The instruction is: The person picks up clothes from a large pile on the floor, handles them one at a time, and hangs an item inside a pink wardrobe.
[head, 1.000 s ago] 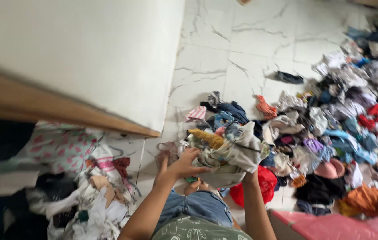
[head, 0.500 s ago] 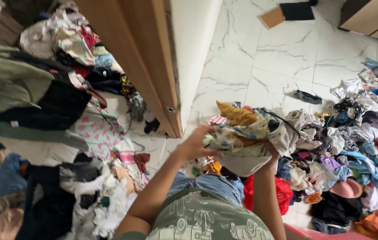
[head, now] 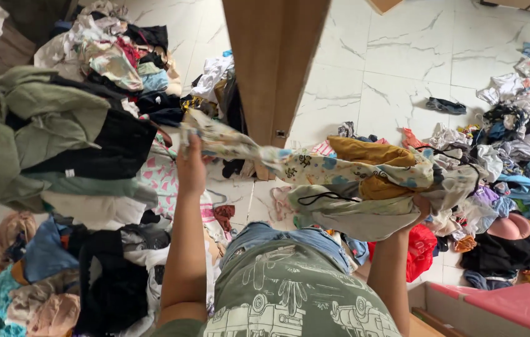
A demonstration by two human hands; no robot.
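Left hand (head: pixel 191 163) clamped on one end of a patterned cloth (head: pixel 277 163), stretched rightward, right hand (head: pixel 419 211) gripping beneath a clothes bundle (head: pixel 364 187).

left hand (head: pixel 191 167), printed cloth (head: pixel 315 168), right hand (head: pixel 419 211)

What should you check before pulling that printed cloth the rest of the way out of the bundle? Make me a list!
1. Left hand has a grip on the printed cloth: ok.
2. Right hand supports the bundle of clothes from below: ok.
3. Cloth is free of the bundle: not ok, its far end is buried under the mustard garment.
4. Black cord clear of the cloth: cannot tell.
5. Wooden door edge out of the cloth's way: cannot tell.
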